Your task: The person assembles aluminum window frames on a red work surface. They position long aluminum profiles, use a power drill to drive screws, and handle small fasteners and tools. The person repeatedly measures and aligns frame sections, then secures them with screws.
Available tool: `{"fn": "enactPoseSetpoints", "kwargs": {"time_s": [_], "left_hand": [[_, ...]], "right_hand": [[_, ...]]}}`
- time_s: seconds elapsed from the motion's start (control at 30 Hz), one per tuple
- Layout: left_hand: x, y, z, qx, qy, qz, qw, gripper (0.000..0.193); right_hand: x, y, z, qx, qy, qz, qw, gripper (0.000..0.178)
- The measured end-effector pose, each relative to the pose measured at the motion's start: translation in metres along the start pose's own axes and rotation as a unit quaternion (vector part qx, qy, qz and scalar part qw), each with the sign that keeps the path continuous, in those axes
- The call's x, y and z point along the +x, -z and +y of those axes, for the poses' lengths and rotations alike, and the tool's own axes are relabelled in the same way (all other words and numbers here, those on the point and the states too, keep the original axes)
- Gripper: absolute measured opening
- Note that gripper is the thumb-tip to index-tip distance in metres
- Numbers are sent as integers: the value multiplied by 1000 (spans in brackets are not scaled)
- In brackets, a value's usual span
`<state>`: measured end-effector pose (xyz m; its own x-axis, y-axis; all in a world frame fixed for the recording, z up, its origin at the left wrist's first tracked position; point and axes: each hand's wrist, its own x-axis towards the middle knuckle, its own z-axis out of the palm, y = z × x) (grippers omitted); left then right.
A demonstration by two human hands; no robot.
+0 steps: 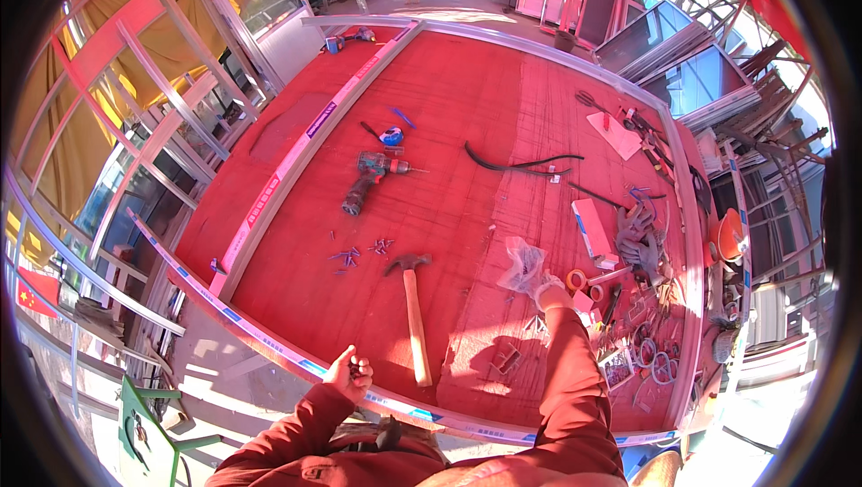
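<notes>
Your left hand curls its fingers around small dark pieces; your right hand, grip unclear, meets the clear plastic bag: tugging could tear it.

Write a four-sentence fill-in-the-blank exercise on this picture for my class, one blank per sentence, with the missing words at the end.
The claw hammer has a handle made of ____.
The person's ____ hand is at the clear plastic bag.
From the person's viewpoint, the power drill lies to the ____ of that bag.
The work surface is coloured ____.

Missing words: wood; right; left; red.
</notes>
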<state>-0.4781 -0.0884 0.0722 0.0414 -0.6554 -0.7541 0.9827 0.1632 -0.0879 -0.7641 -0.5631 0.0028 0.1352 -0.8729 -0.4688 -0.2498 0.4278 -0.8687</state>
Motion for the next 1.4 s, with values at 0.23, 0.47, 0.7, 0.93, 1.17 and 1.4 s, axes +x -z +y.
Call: {"fn": "enactPoseSetpoints", "kwargs": {"time_s": [0.23, 0.47, 0.7, 0.93, 1.17, 1.4], "left_hand": [[-7, 5, 4, 3, 5, -1, 1000, 36], [-15, 15, 6, 20, -6, 20, 1000, 37], [-41, 26, 18, 59, -27, 2, 998, 36], [-75, 76, 80, 32, -12, -52, 998, 39], [-182, 160, 196, -58, -91, -80, 991, 38], [-328, 300, 311, -177, -238, -70, 952, 43]], "right_hand": [[-29, 34, 25, 343, -107, -137, 923, 24], [-68, 37, 43, 494, -136, -202, 835, 33], [-114, 4, 13, 488, 1, -342, 803, 18], [-202, -83, -25, 364, 45, -339, 866, 25], [-322, -264, -43, 380, 12, -435, 817, 29], [-490, -548, 56, 299, -212, -514, 776, 39]]}}
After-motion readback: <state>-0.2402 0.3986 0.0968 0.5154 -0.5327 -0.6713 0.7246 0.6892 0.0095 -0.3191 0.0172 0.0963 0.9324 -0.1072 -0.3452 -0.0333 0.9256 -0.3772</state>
